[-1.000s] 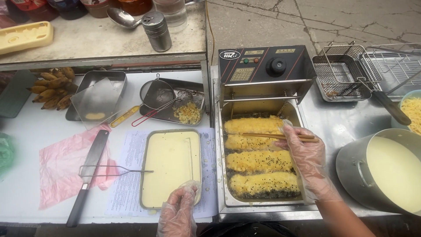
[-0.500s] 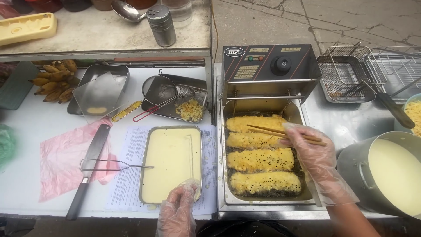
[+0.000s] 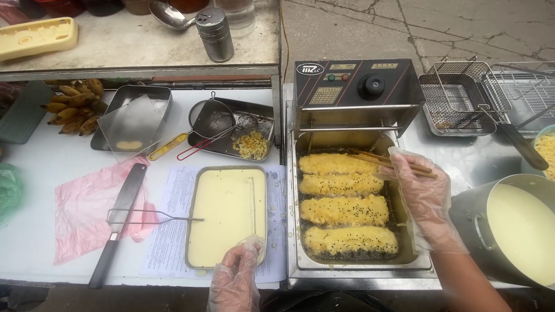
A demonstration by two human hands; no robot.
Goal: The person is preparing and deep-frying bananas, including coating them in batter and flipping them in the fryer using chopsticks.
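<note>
My right hand (image 3: 424, 193), in a clear plastic glove, holds wooden chopsticks (image 3: 386, 161) over the right side of the electric fryer (image 3: 355, 173). Their tips lie above the farthest of several battered pieces (image 3: 345, 211) frying in the oil. My left hand (image 3: 236, 278), also gloved, rests at the near edge of a rectangular metal tray of pale yellow batter (image 3: 226, 214). A thin wire tool (image 3: 151, 218) lies with its end on the tray's left rim.
A large pot of batter (image 3: 514, 228) stands at the right. Fryer baskets (image 3: 462, 98) sit behind it. A long knife (image 3: 117, 222) lies on pink plastic (image 3: 87, 214). Small bananas (image 3: 72, 107), metal trays, a strainer (image 3: 211, 118) and a shaker (image 3: 214, 34) are farther back.
My right hand has shifted the chopsticks slightly toward the far end of the fryer. My left hand stays at the batter tray's near edge.
</note>
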